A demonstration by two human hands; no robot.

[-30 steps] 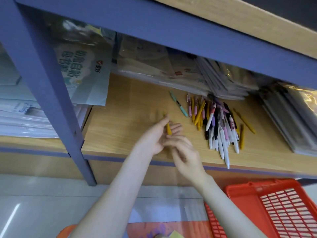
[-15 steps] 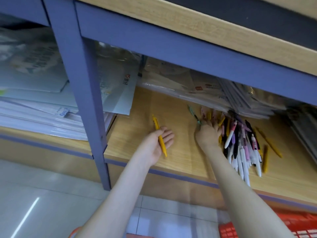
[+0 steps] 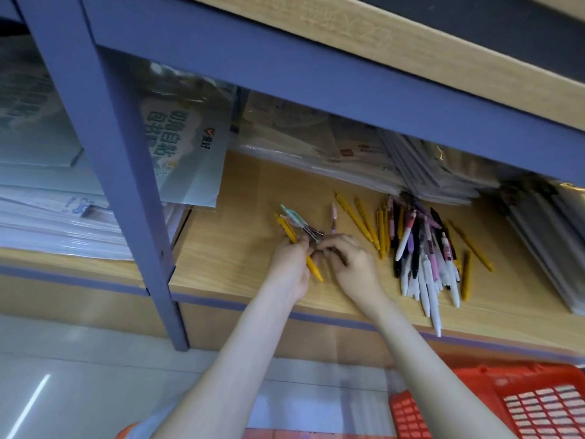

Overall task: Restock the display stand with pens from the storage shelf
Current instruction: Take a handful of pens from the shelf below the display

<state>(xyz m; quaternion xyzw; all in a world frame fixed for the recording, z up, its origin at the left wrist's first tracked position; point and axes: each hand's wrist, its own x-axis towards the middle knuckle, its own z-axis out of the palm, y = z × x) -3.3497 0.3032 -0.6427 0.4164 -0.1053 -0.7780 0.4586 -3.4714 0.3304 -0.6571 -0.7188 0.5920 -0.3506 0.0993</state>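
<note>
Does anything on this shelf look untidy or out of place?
Yes. The pens lie loose in a mixed heap on the wooden shelf, crossing at many angles, with no box holding them. One white pen sticks out past the front edge and might fall. Nothing looks broken.

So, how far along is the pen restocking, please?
Done: nothing visibly; the basket shows no pens where visible. In hand: left hand grips a yellow pen, right hand pinches a green pen against it. Left: the pile on the shelf; no stand in view.
</note>
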